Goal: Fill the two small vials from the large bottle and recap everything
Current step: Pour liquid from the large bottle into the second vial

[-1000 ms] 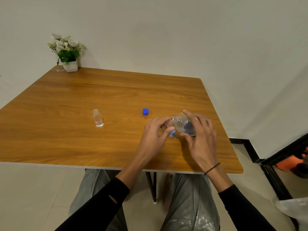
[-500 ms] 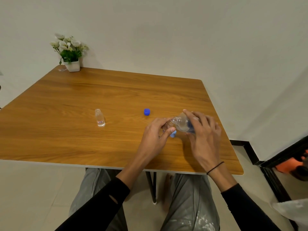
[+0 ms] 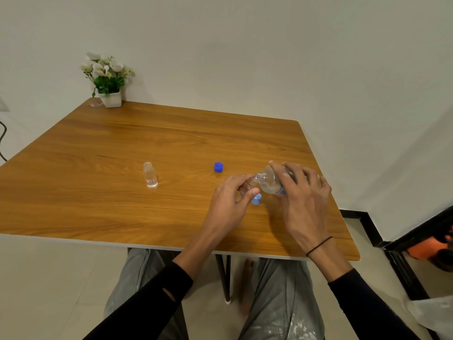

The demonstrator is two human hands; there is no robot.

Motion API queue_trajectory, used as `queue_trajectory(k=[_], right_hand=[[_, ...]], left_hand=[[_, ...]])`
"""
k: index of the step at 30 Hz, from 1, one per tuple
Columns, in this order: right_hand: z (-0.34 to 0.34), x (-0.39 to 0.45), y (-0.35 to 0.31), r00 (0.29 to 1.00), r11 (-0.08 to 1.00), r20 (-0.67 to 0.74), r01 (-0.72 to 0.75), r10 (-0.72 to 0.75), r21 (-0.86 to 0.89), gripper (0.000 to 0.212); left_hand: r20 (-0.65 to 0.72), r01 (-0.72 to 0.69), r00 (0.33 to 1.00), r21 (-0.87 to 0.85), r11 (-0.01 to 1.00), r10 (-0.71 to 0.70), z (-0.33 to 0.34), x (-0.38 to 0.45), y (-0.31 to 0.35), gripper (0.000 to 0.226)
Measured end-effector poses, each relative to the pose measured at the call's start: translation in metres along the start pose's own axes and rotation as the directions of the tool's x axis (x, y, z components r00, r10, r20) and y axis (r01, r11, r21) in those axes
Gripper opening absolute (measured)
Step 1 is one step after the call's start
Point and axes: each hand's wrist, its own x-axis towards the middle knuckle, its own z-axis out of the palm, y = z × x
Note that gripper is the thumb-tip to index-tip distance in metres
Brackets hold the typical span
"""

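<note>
Now right hand (image 3: 302, 192) gripping tipped bottle (image 3: 269, 182), more level than before, near table's (image 3: 98, 217) right edge, left hand (image 3: 231, 203) clasping vial (image 3: 247, 186), second vial (image 3: 150, 174) mid-table, cap (image 3: 218, 167) unmoved, left half open.

Right hand (image 3: 304, 192) tips the large bottle (image 3: 269, 181) toward nine o'clock, mouth meeting a vial (image 3: 247, 186) in the left hand (image 3: 230, 204); another vial (image 3: 150, 174) stands uncapped on the worktop (image 3: 122, 204).

Large clear bottle (image 3: 269, 183): uncapped, tipped nearly flat, neck toward 9 o'clock, mouth touching open top of small vial (image 3: 248, 187), mostly hidden. Light blue cap (image 3: 256, 199) just at its 5 o'clock. Dark blue cap (image 3: 218, 167) toward 11 o'clock. Second vial (image 3: 150, 174): upright, open, labelled, well off at 9 o'clock.
</note>
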Motion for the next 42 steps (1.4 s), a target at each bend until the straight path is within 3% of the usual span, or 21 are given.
queue_trajectory(k=[22, 42], right_hand=[[0.006, 0.008, -0.003, 0.987, 0.994, -0.134, 0.076, -0.086, -0.077, 0.083], [0.000, 0.010, -0.009, 0.990, 0.993, -0.108, 0.083, -0.092, -0.082, 0.082]], left_hand=[[-0.006, 0.115, 0.993, -0.053, 0.992, -0.116, -0.007, -0.001, -0.001, 0.038], [-0.010, 0.142, 0.990, -0.058, 0.988, -0.143, -0.011, -0.002, 0.004, 0.040]])
